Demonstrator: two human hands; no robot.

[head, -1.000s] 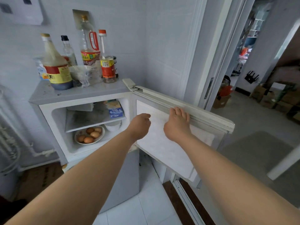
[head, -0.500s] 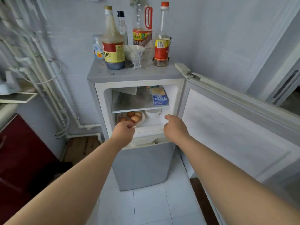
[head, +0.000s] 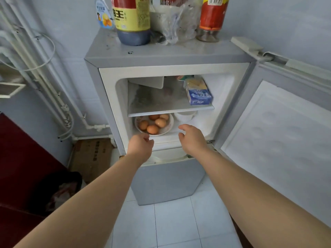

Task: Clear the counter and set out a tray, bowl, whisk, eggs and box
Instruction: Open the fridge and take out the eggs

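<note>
Several brown eggs [head: 153, 124] lie in a shallow white plate [head: 170, 125] on the floor of the small fridge's upper compartment. A blue and yellow box [head: 198, 91] stands on the shelf above, at the right. My left hand [head: 140, 145] hovers just in front of the plate's near rim with loosely curled fingers, holding nothing. My right hand [head: 192, 136] reaches in to the right of the plate, fingers relaxed and spread, holding nothing. A white bowl [head: 185, 115] sits behind it under the shelf.
The fridge door [head: 275, 138] stands swung open at the right. Bottles [head: 133, 20] and a crumpled plastic bag [head: 180, 24] crowd the fridge top. White pipes [head: 44, 83] run down the left wall. A flat cardboard box [head: 91, 153] lies on the floor at left.
My right hand left the door's top edge and came to the compartment opening. Both hands moved closer to the egg plate, and my view closed in on the fridge.
</note>
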